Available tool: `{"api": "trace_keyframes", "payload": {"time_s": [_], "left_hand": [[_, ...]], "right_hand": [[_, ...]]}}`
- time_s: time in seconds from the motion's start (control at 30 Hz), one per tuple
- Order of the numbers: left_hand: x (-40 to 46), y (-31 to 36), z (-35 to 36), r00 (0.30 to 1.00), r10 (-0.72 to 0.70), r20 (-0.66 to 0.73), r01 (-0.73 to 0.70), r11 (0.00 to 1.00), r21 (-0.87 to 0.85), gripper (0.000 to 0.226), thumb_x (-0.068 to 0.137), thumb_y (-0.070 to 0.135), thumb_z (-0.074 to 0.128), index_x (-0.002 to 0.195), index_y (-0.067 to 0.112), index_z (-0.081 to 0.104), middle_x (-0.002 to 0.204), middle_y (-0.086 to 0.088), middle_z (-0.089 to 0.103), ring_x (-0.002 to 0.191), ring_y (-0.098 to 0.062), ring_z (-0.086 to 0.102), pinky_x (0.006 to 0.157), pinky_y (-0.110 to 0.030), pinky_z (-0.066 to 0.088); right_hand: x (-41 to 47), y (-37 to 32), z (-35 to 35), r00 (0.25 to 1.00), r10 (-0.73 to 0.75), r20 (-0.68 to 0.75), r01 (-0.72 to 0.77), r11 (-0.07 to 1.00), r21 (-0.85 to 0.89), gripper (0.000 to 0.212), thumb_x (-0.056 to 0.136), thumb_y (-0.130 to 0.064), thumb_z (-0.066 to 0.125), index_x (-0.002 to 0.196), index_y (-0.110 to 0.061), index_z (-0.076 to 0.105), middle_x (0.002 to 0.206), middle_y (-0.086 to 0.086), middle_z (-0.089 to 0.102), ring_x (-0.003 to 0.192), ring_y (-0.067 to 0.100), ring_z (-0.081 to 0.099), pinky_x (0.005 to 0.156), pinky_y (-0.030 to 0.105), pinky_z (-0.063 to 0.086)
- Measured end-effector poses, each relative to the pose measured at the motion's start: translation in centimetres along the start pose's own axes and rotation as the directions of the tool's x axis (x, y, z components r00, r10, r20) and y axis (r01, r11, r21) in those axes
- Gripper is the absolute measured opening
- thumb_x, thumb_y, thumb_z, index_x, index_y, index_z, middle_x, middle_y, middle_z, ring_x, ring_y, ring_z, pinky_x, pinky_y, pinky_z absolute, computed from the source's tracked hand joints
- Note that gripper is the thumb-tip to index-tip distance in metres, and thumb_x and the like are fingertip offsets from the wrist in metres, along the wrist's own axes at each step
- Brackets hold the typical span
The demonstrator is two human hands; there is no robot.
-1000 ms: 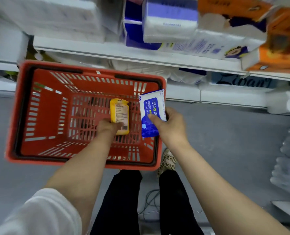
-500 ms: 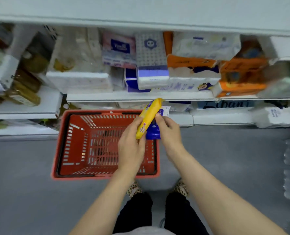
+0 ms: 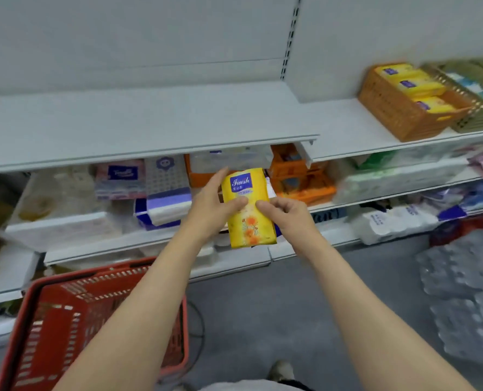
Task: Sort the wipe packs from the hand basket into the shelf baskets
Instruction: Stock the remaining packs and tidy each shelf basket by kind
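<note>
Yellow wipe pack (image 3: 247, 207) with a blue label reading "Jwish" in white script, small characters beneath it too tiny to read, pink tissue pack (image 3: 121, 176) on the shelf with a dark blue label, its script blurred and unreadable

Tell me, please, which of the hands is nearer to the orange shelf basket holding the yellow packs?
Right. The right hand is below-left of the orange shelf basket, on that side of the yellow pack; the left hand is farther left.
</note>
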State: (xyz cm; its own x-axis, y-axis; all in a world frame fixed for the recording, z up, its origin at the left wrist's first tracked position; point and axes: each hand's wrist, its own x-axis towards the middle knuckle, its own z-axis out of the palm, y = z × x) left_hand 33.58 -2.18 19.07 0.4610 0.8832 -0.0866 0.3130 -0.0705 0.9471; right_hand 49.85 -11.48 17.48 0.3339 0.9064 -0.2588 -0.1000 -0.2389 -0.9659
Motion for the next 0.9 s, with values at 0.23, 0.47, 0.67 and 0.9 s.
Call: {"api": "trace_keyframes", "payload": {"time_s": [0.23, 0.47, 0.67, 0.9], "left_hand": [[5.6, 7.4, 11.4, 0.998, -0.063, -0.025, 0.051, 0.945, -0.323, 0.034, 0.076, 0.010, 0.081, 0.103, 0.018, 0.063, 0.093, -0.004, 0.074, 0.084, -0.026, 0.072, 0.068, -0.042, 0.061], [11.1, 12.7, 21.6, 0.995, -0.073, 0.074, 0.094, 0.940, -0.327, 0.031, 0.075, 0.022, 0.082, 0.099, 0.011, 0.064, 0.095, -0.011, 0.074, 0.086, -0.025, 0.072, 0.075, -0.042, 0.060], [17.7, 18.5, 27.4, 0.959, 0.007, 0.284, 0.058, 0.974, -0.220, 0.030, 0.075, 0.023, 0.083, 0.100, 0.014, 0.068, 0.087, -0.001, 0.076, 0.077, -0.014, 0.073, 0.060, -0.023, 0.056], [29.6, 23.0, 36.1, 0.979, 0.019, 0.205, 0.076, 0.893, -0.443, 0.021, 0.083, 0.019, 0.074, 0.102, 0.012, 0.069, 0.090, -0.002, 0.076, 0.079, -0.015, 0.073, 0.063, -0.026, 0.058]], "right_hand": [[2.7, -4.6, -14.2, 0.983, -0.113, -0.143, 0.106, 0.993, -0.059, 0.017, 0.081, -0.028, 0.080, 0.089, -0.013, 0.074, 0.090, 0.009, 0.076, 0.078, 0.019, 0.070, 0.074, 0.037, 0.057], [4.2, -8.7, -27.7, 0.967, -0.202, -0.154, 0.177, 0.971, -0.164, 0.020, 0.080, -0.022, 0.080, 0.097, -0.013, 0.074, 0.093, 0.010, 0.076, 0.084, 0.022, 0.072, 0.076, 0.033, 0.059], [8.0, -10.7, -37.1, 0.959, -0.217, -0.181, 0.189, 0.969, -0.157, 0.023, 0.080, -0.028, 0.080, 0.099, -0.018, 0.074, 0.094, 0.004, 0.076, 0.086, 0.020, 0.073, 0.075, 0.032, 0.060], [17.2, -14.8, -47.9, 0.899, -0.310, -0.310, 0.277, 0.949, -0.148, 0.014, 0.096, -0.029, 0.061, 0.091, -0.031, 0.074, 0.094, -0.006, 0.075, 0.084, 0.007, 0.072, 0.066, 0.017, 0.053]]}}
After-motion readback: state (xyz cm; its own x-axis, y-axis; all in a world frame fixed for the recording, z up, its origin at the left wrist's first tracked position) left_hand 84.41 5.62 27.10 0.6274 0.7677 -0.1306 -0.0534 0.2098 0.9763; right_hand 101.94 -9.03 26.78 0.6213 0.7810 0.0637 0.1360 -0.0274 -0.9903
